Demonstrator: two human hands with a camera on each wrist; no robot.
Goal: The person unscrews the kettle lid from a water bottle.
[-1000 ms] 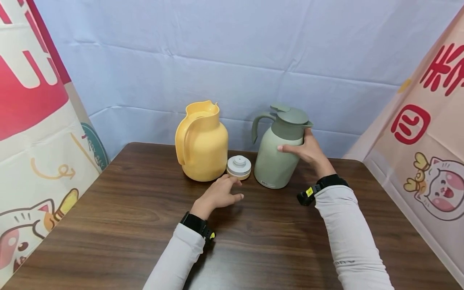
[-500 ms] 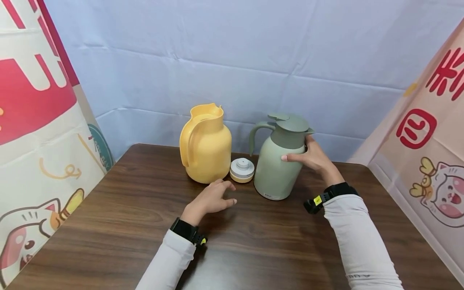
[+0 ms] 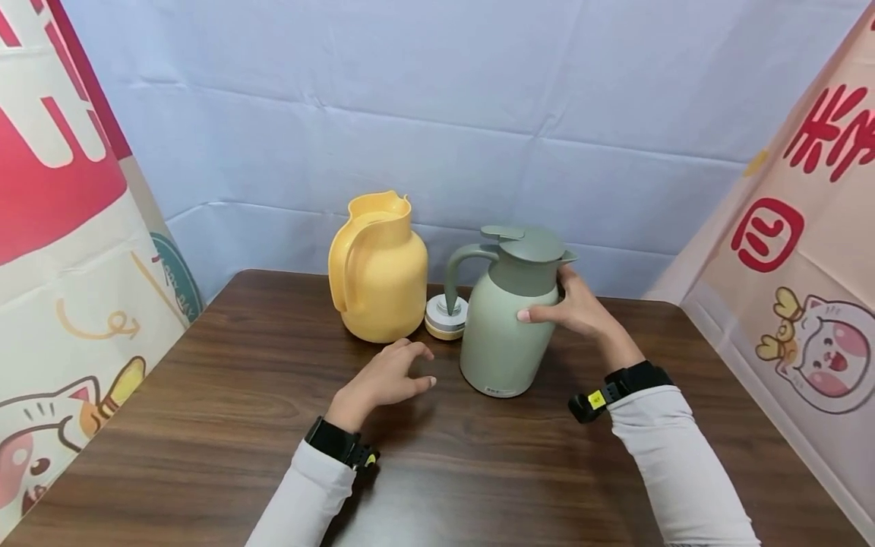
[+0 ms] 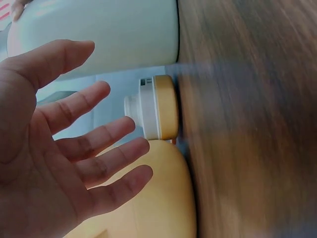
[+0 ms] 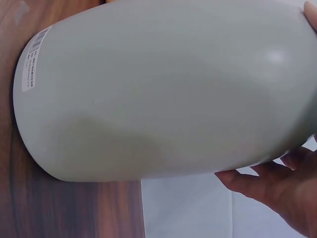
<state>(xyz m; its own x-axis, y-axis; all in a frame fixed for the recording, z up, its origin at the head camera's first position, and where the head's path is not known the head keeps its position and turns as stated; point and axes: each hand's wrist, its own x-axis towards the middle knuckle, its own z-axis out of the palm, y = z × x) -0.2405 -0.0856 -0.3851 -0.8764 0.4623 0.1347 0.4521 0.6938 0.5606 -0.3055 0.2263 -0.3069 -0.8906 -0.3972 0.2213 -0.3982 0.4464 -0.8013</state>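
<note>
A pale green thermos jug [image 3: 509,330] with a darker green lid and handle stands on the table. My right hand [image 3: 581,310] grips its upper body from the right, thumb across the front, fingers partly hidden behind; the right wrist view shows the jug's side and base label, with fingertips [image 5: 237,181] against it. My left hand [image 3: 383,380] hovers over the table, fingers spread and holding nothing. Beyond it stands a yellow jug [image 3: 386,281] with its top uncovered. Between the jugs sits a white and yellow stopper [image 3: 437,323], partly covered by the green handle in the head view.
The brown wooden table [image 3: 225,395] reaches toward me and to both sides. A pale blue cloth [image 3: 437,114] hangs behind it. Printed cloths [image 3: 820,304] with cartoon figures hang at left and right.
My right hand has brought the green jug toward me and to the left, so its handle overlaps the stopper. My left hand has drawn back from the stopper, down and to the left.
</note>
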